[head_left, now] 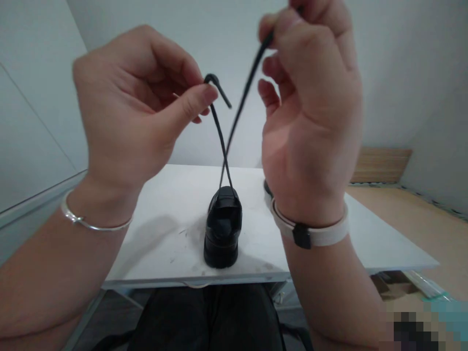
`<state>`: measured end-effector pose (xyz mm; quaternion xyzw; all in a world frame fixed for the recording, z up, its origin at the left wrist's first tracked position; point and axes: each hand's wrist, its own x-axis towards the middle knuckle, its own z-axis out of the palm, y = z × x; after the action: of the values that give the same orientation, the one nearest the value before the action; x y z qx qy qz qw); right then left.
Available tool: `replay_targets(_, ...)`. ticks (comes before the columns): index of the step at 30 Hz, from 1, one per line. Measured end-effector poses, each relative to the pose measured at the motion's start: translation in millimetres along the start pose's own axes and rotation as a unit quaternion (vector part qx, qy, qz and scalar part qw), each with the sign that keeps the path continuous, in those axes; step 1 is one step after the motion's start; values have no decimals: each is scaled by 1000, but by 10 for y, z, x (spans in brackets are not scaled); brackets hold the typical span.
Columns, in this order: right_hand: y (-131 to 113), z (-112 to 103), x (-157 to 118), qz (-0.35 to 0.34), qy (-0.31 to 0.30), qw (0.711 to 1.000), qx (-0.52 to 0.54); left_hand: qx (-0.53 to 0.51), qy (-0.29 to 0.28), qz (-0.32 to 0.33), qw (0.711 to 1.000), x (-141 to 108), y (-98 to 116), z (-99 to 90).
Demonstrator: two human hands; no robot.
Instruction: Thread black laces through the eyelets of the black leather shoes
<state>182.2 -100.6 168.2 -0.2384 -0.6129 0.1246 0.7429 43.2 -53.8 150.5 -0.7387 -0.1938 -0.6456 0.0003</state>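
A black shoe (223,234) stands upright near the table's front edge, its heel toward me. Two ends of its black shoelace (243,100) rise from it and cross just above the shoe. My left hand (135,97) is closed, pinching one lace end between thumb and index finger; the short tip bends over and hangs down to the right. Higher up, my right hand (310,92) pinches the other end and draws it up taut, its lower fingers loosely curled. That lace's tip is mostly hidden by the fingers.
The white table (153,258) reaches to the wall at the back. Part of another dark object (267,187) shows behind my right wrist. To the right are a wooden board (382,163) and an open cardboard box (393,285). My legs (208,317) are under the table edge.
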Motion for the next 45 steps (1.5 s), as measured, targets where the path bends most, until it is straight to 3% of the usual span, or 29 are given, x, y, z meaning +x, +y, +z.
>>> replay_targets(2, 92, -191, 79, 62, 53, 992, 100, -84, 9, -46, 995, 25, -195, -35)
replay_targets(4, 236, -458, 137, 102, 111, 977, 150, -163, 21, -107, 981, 30, -538, -117)
replay_targets(5, 330, -614, 147, 107, 139, 974, 142, -182, 33, -140, 973, 16, -753, -180)
replay_targets(7, 556, -950, 120, 40, 171, 976, 129, -186, 45, -191, 963, -60, -1213, -336)
replay_targets(10, 929, -1440, -37, -46, 213, 975, 34, -155, 63, -262, 951, -299, -1785, -569)
replay_targets(14, 1350, -1938, -352, 24, 254, 961, -108, -109, 91, -356, 923, -719, -2114, -723)
replay_targets(17, 1537, -2091, -554, 15, 323, 930, -172, -86, 104, -387, 912, -939, -2161, -725)
replay_targets(20, 1586, -1986, -662, 22, 279, 935, -217, -70, 94, -388, 914, -1011, -2140, -646)
replay_targets(22, 1568, -1805, -677, 56, 167, 959, -224, -55, 78, -379, 920, -992, -2086, -557)
replay_targets(25, 1569, -1499, -656, 171, -87, 962, -194, -18, 36, -349, 936, -932, -1922, -413)
replay_targets(27, 1632, -1339, -646, 246, -228, 932, -138, 16, -57, -307, 950, -910, -1773, -335)
replay_targets(30, 1779, -1197, -671, 309, -332, 887, -82, 20, -241, -250, 937, -942, -1552, -247)
replay_targets(33, 1879, -1141, -721, 320, -366, 868, -98, 21, -333, -228, 915, -1031, -1402, -150)
replay_targets(37, 1897, -1108, -779, 319, -367, 867, -107, 46, -382, -163, 909, -1158, -1327, 19)
replay_targets(41, 1890, -1061, -811, 305, -367, 871, -117, 59, -396, -82, 913, -1231, -1298, 136)
replay_targets(45, 1906, -1024, -838, 265, -358, 882, -153, 87, -385, -46, 918, -1239, -1230, 167)
